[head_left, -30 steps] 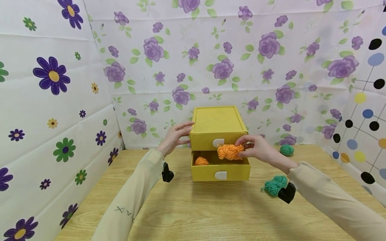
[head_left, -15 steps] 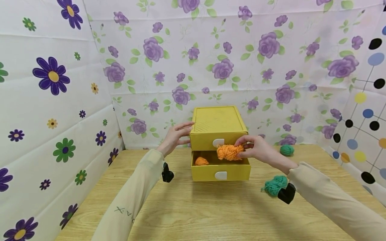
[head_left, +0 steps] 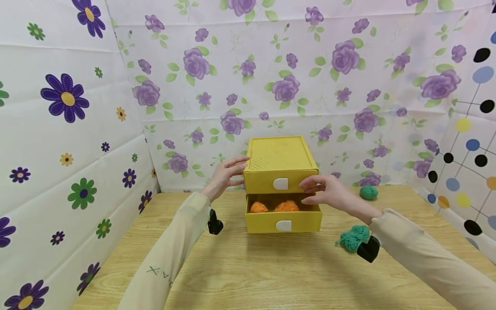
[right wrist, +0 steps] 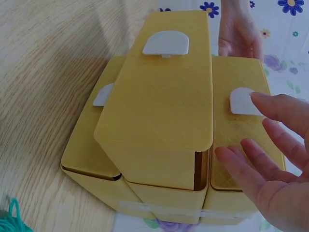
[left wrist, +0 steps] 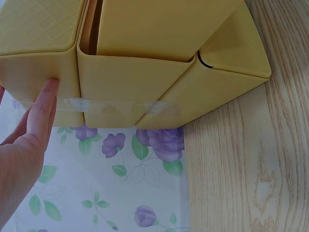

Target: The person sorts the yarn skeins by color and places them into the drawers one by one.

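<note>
A yellow drawer unit (head_left: pixel 282 153) stands on the wooden table, its middle drawer (head_left: pixel 263 223) pulled out. Inside that drawer lie two orange yarn balls, a smaller one (head_left: pixel 258 207) at left and a larger one (head_left: pixel 286 206) beside it, both partly hidden by the drawer front. My left hand (head_left: pixel 228 174) rests its extended fingertips on the unit's left side; a fingertip (left wrist: pixel 52 86) meets the wall in the left wrist view. My right hand (head_left: pixel 327 191), holding nothing, hovers over the open drawer's right end, with thumb and fingers (right wrist: pixel 275 108) spread before the top drawer front.
A teal yarn bundle (head_left: pixel 353 239) lies on the table near my right wrist, and a green yarn ball (head_left: pixel 368 193) sits farther back. White handles (right wrist: pixel 166 42) stick out from the drawer fronts. Flower-patterned cloth (head_left: pixel 232 86) hangs behind and at the sides.
The larger orange yarn ball, earlier pinched in my right hand above the drawer, has dropped into it. The right hand has let go and stays nearly in place; the left has not moved.
</note>
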Demonstrator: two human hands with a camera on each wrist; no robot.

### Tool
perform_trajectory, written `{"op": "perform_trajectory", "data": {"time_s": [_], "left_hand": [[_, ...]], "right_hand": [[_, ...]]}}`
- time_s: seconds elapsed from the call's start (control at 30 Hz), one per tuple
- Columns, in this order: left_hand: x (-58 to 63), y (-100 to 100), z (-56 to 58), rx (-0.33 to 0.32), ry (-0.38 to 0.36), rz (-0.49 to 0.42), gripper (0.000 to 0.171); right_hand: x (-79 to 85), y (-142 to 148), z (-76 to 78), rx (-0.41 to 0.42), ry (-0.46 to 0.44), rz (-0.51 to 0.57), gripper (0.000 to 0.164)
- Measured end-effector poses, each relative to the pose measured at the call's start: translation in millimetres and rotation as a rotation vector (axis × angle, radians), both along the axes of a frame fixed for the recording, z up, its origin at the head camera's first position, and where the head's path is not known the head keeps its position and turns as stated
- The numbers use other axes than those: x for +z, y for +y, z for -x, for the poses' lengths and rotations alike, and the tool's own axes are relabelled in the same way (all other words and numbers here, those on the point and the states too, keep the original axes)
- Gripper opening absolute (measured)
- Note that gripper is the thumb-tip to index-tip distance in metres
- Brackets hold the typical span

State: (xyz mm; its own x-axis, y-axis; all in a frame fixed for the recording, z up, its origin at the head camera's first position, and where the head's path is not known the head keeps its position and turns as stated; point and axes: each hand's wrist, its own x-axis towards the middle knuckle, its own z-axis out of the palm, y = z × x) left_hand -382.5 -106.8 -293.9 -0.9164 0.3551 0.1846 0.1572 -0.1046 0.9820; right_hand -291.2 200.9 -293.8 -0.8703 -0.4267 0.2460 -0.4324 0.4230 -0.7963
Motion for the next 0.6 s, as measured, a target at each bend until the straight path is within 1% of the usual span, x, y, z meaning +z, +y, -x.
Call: {"op": "perform_trajectory", "data": {"time_s": [0.1,0.33,0.5,0.6], "left_hand": [[0.1,0.0,0.0,0.0,-0.002,-0.001,0.038],[0.0,-0.1,-0.4,0.005,0.006,0.015,0.039],[-0.1,0.2,-0.7,0.016,0.005,0.019,0.038],[0.0,0.3,-0.8,0.015,0.006,0.019,0.038]], "right_hand": [[0.1,0.1,-0.1,-0.001,0.003,0.009,0.039],[-0.2,0.5,-0.5,0.029,-0.001,0.04,0.037],[2.1,-1.1,-3.2,0.047,-0.038,0.071,0.037],[2.7,-1.8,-4.9,0.041,-0.09,0.088,0.038]]}}
